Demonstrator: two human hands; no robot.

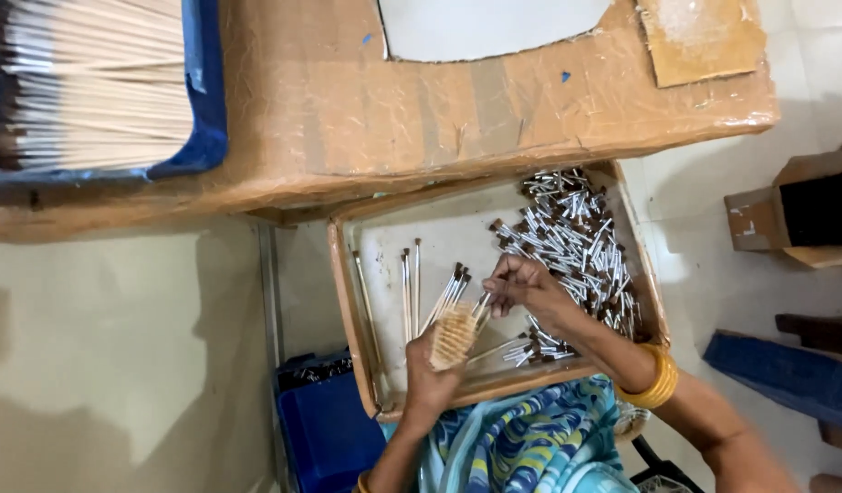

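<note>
A bundle of wooden sticks (454, 335) is gripped upright in the closed left hand (430, 379), ends exposed for fitting. One brush head (482, 306) is pinched by the right hand (521, 285) above the cardboard tray (343, 274), beside the brush-head pile (571, 251).

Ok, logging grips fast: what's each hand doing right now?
Left hand: closed around a bundle of wooden sticks.
Right hand: fingers pinched on a brush ferrule.
</note>
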